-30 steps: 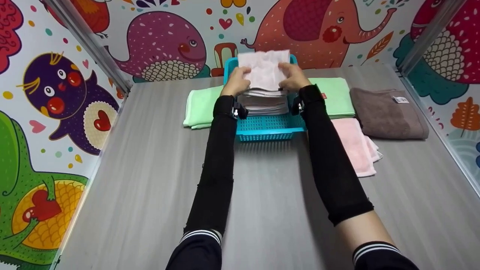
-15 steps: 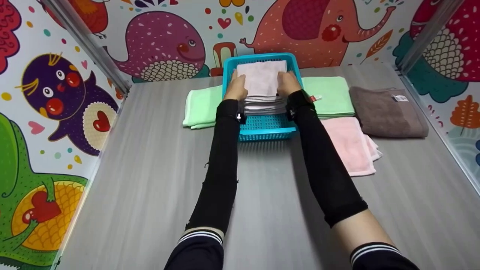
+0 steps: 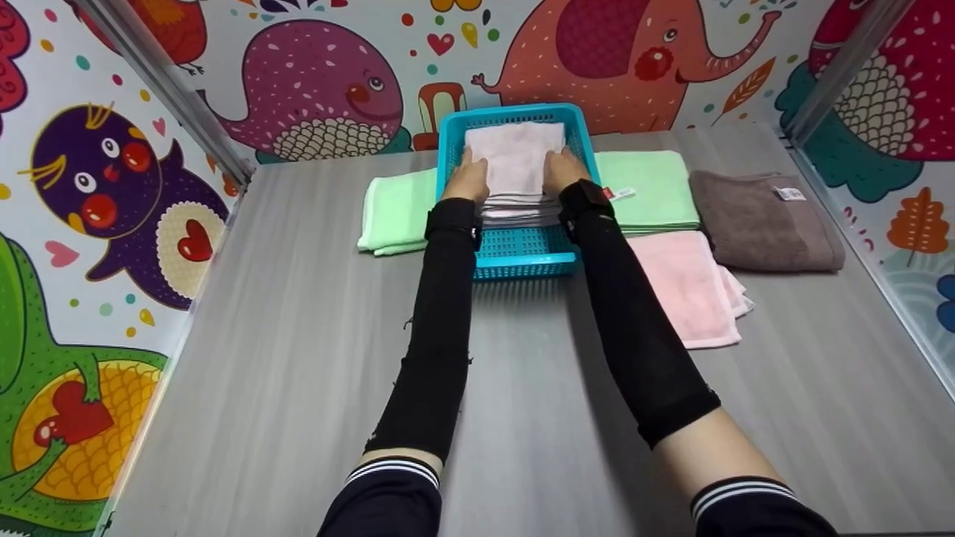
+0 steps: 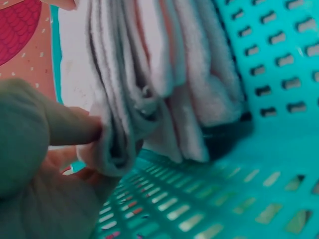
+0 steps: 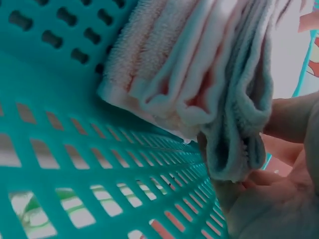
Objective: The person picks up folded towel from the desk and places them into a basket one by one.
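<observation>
A pale pink folded towel (image 3: 516, 156) lies on top of a stack of folded towels inside a blue plastic basket (image 3: 525, 265). My left hand (image 3: 468, 179) pinches the upper towel's left side, thumb above and fingers beneath. On the opposite side my right hand (image 3: 564, 171) grips it the same way. In the left wrist view, greyish folded layers (image 4: 113, 104) sit between thumb and fingers, beside the basket's perforated wall (image 4: 271, 59). Grey folds (image 5: 244, 99) are pinched in the right wrist view too, with thicker pinkish towels (image 5: 164, 64) underneath.
Left of the basket lies a green folded towel (image 3: 397, 212). To its right are another green towel (image 3: 647, 186), a pink towel (image 3: 683, 287) and a brown towel (image 3: 765, 224) on the grey table (image 3: 313, 358). Cartoon-printed walls (image 3: 321, 89) stand behind and at the sides.
Both hands have lowered the pale pink towel from above the basket down onto the stack inside. In the last half second they have barely moved.
</observation>
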`<state>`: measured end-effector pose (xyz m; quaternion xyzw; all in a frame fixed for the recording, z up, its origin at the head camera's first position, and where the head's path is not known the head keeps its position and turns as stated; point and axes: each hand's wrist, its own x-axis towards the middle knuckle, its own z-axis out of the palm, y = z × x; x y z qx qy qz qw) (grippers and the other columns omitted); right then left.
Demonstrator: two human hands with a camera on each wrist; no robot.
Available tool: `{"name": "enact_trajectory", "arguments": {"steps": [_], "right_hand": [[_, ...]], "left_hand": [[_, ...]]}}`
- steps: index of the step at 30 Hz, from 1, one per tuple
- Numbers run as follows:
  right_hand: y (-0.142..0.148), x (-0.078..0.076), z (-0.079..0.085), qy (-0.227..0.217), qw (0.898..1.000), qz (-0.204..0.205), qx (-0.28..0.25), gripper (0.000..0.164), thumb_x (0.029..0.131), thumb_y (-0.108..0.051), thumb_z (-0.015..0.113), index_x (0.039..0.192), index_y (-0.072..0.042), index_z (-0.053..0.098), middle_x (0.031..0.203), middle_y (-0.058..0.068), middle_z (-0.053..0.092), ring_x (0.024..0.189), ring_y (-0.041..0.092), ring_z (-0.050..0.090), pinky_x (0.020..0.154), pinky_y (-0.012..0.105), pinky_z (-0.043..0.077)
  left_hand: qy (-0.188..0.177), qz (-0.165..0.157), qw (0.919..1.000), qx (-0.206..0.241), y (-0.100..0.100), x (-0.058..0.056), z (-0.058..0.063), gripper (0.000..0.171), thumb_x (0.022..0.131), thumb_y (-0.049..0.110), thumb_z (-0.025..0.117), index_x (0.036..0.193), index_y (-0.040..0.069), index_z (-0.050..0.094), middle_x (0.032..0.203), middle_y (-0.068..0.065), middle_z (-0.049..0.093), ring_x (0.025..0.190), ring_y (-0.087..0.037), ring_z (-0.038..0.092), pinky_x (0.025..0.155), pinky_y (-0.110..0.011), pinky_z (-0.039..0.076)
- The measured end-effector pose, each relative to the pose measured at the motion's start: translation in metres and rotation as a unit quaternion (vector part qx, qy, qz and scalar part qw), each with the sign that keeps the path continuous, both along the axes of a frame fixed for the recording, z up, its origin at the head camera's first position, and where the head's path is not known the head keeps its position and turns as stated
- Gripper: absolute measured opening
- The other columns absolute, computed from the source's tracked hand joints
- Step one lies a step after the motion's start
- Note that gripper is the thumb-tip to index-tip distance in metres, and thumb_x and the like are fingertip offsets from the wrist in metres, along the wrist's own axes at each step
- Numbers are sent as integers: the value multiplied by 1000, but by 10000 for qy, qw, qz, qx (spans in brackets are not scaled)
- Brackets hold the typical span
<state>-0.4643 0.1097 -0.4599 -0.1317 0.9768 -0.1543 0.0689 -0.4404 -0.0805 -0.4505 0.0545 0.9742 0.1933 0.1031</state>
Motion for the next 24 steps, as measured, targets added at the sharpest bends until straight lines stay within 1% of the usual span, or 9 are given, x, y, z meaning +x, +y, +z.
{"name": "enact_trajectory", "arguments": {"steps": [2,5,8,13,14,16,18,21,24], "right_hand": [[-4,0,0,-197,9998,-34,29,49,102,-3,49,145,17,43,146,41,46,141,50,41,118,52,38],[-7,-1,0,-549,9984,-165,22,59,103,-7,49,154,16,30,159,43,25,146,51,36,119,53,36],[-7,-1,-1,-813,9962,-297,45,65,104,-11,49,158,14,23,163,43,9,145,53,37,119,55,36],[-6,-4,-3,-959,9945,-397,168,67,104,-14,47,159,13,20,164,43,5,142,55,41,118,55,37],[-6,-5,-3,-974,9943,-406,157,67,104,-15,47,159,13,20,164,43,5,142,55,40,119,55,37],[-6,-5,-4,-997,9940,-428,141,67,104,-16,47,159,12,21,164,42,6,144,54,39,120,55,35],[-7,-6,-5,-1006,9937,-475,123,67,104,-16,47,159,12,21,165,41,7,144,54,38,121,55,34],[-6,-6,-6,-1013,9934,-505,189,68,104,-17,47,159,12,21,165,41,8,146,53,37,121,55,33],[-6,-5,-7,-1072,9927,-511,206,68,104,-17,48,160,11,21,166,39,9,148,52,34,123,56,31]], "left_hand": [[-113,16,9999,-75,-2,0,0,61,106,-2,47,163,5,28,173,-21,-1,158,-40,19,127,-46,24],[-347,46,9993,-118,-3,1,1,62,108,4,45,165,6,22,173,-21,-7,155,-42,27,124,-45,30],[-552,-1,9984,-147,-2,0,1,63,109,8,44,166,6,17,173,-22,-10,151,-42,35,119,-44,37],[-764,-97,9969,-164,1,-1,3,67,108,9,42,167,6,10,172,-24,-13,143,-42,45,108,-43,42],[-798,-91,9966,-204,1,-2,4,67,108,9,42,167,6,9,172,-24,-13,144,-42,44,110,-42,42],[-823,-73,9963,-249,2,-2,4,67,109,11,41,167,7,8,172,-24,-12,151,-42,34,117,-43,37],[-781,-106,9963,-342,2,-2,4,66,109,12,41,167,5,8,172,-25,-10,158,-41,16,126,-44,25],[-715,-235,9962,-449,2,-2,3,65,110,13,40,166,3,9,172,-25,-8,161,-38,-6,131,-44,9],[-694,-308,9957,-528,2,-1,1,64,110,14,39,166,2,9,172,-26,-6,161,-37,-8,131,-43,7]]}}
